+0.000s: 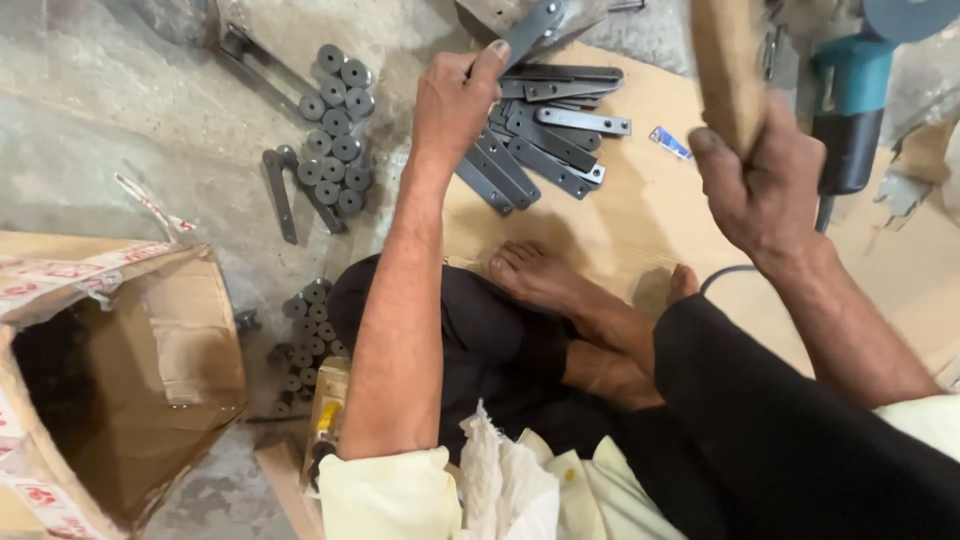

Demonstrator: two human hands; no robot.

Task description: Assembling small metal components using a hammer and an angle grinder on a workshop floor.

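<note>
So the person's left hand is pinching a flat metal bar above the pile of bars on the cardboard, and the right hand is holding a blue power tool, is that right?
Not quite. The head view shows the right hand gripping a wooden handle, not the blue power tool, which lies untouched beside it. The rest holds: the left hand pinches a flat metal bar above the pile of bars on the cardboard.
</note>
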